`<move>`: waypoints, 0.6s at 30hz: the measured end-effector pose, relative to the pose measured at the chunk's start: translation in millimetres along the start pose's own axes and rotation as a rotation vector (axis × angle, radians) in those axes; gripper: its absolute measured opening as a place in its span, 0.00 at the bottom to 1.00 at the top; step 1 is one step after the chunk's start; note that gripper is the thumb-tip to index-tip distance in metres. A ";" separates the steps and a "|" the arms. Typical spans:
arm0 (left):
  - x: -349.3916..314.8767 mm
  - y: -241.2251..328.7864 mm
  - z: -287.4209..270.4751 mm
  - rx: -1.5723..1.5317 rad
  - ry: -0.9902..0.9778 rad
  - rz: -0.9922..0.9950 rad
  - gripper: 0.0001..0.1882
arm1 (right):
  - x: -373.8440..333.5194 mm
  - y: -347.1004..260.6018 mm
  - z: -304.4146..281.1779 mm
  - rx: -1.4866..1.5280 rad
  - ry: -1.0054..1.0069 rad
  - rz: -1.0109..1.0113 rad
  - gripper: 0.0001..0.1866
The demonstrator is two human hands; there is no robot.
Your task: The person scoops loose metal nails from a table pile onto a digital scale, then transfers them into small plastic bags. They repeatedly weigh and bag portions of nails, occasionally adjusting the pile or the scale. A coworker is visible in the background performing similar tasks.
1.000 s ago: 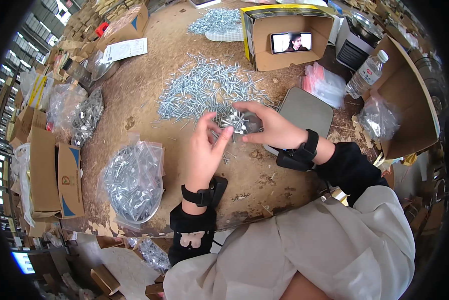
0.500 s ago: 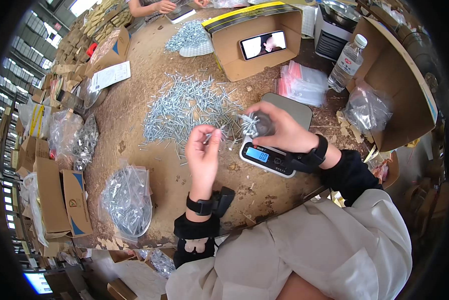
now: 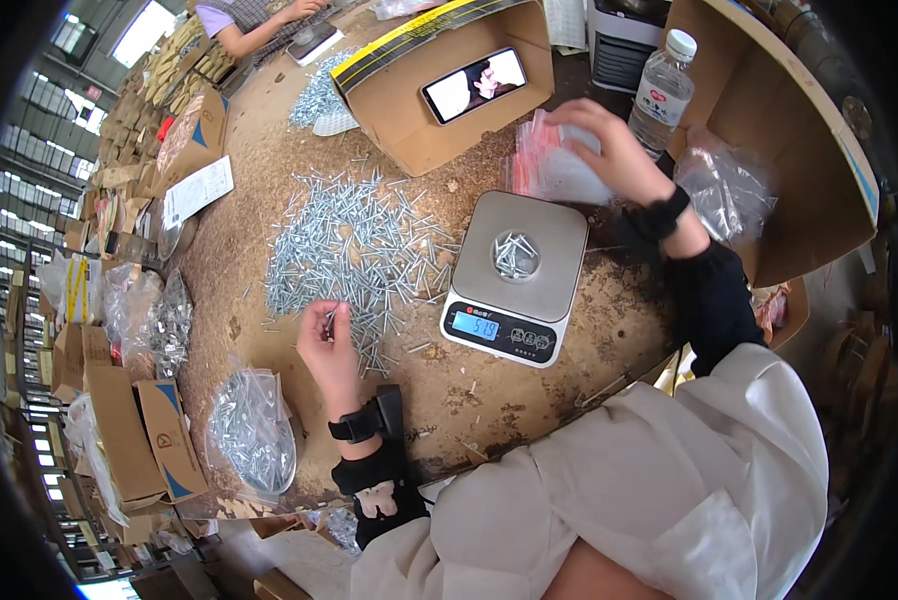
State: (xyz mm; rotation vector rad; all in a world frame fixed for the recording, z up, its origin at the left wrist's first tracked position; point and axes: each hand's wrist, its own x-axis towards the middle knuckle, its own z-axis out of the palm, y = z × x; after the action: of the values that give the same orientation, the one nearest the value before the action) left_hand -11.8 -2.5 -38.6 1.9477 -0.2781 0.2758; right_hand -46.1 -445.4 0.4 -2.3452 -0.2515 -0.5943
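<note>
A small round clear cup [image 3: 516, 257] with several silvery screws in it stands on the steel plate of a digital scale [image 3: 518, 310], whose display is lit. To the scale's left spreads a heap of loose screws [image 3: 344, 240]. My left hand [image 3: 329, 340] is at the heap's near edge, its fingers curled closed; whatever they hold is too small to make out. Over a stack of clear zip bags with red seals [image 3: 559, 165], beyond the scale, my right hand [image 3: 614, 150] reaches with fingers apart, holding nothing.
A phone [image 3: 474, 86] leans inside an open cardboard box [image 3: 399, 125]. A water bottle [image 3: 661, 95] and a larger carton [image 3: 784, 130] stand at the right. At the left lies a filled plastic bag [image 3: 253, 432]. Another person's arm [image 3: 259, 35] shows at the far side.
My right hand has set the cup of screws on the scale, let go and moved to the zip bags. My left hand has drawn back left, and the scale's reading has risen from zero.
</note>
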 end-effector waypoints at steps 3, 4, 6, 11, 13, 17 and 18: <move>4.1 -1.3 4.9 -0.029 -0.035 0.006 0.04 | -6.6 46.0 11.8 -0.258 0.149 0.093 0.17; 2.0 -1.7 6.3 -0.034 -0.034 0.015 0.03 | -11.1 55.8 18.1 -0.282 0.109 0.089 0.16; 1.6 -1.2 3.7 -0.008 -0.051 0.006 0.03 | -19.3 68.0 25.4 -0.340 0.025 0.083 0.14; 0.2 -4.3 -2.9 0.111 -0.089 -0.017 0.05 | -20.4 67.0 17.6 -0.246 -0.035 0.162 0.08; 0.3 -9.8 -4.3 0.139 -0.091 -0.031 0.05 | -18.2 61.7 14.0 -0.240 -0.067 0.178 0.07; 0.3 1.2 1.7 0.206 -0.085 0.035 0.05 | -20.3 66.2 15.1 -0.224 -0.040 0.170 0.04; 0.5 0.9 2.0 0.199 -0.085 0.048 0.06 | -20.6 66.3 15.4 -0.212 -0.034 0.175 0.04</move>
State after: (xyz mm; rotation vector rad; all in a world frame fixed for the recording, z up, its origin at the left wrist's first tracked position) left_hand -11.4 -4.7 -38.4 2.1549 -0.3651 0.2605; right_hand -36.6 -484.4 -58.3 -2.5495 0.0028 -0.5176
